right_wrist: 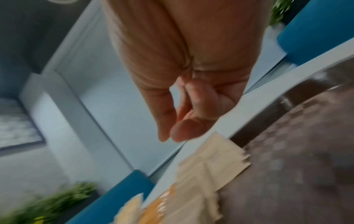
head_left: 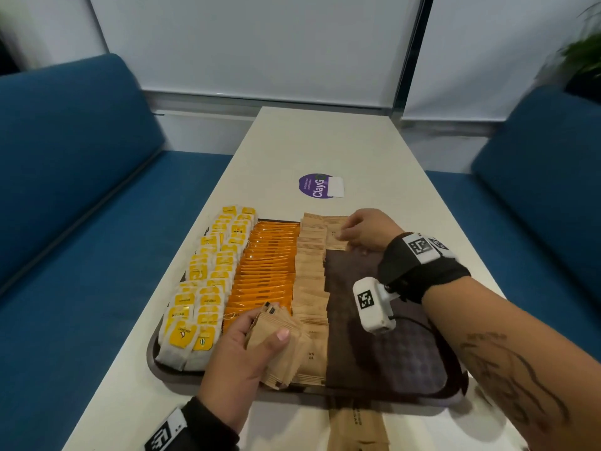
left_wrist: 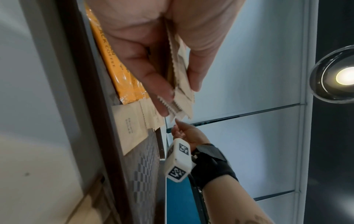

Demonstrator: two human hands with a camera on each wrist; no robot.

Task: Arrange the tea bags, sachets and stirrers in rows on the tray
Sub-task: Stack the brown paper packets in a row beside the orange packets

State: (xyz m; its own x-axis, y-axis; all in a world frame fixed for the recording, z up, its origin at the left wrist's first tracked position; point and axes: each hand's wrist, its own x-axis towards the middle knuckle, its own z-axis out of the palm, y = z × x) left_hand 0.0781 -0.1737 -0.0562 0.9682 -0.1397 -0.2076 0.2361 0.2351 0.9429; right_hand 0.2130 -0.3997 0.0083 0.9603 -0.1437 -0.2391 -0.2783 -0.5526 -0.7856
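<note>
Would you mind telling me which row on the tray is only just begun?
The second brown sachet row, rightmost, under the right hand: a few sachets at the far end, bare tray below; the others run full length.

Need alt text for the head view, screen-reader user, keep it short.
A left hand holds a fanned stack of brown paper sachets over a dark tray, while the right hand touches brown sachets at the far end. The tray carries rows of yellow-tagged tea bags, orange sachets and brown sachets; its right side is bare.
</note>
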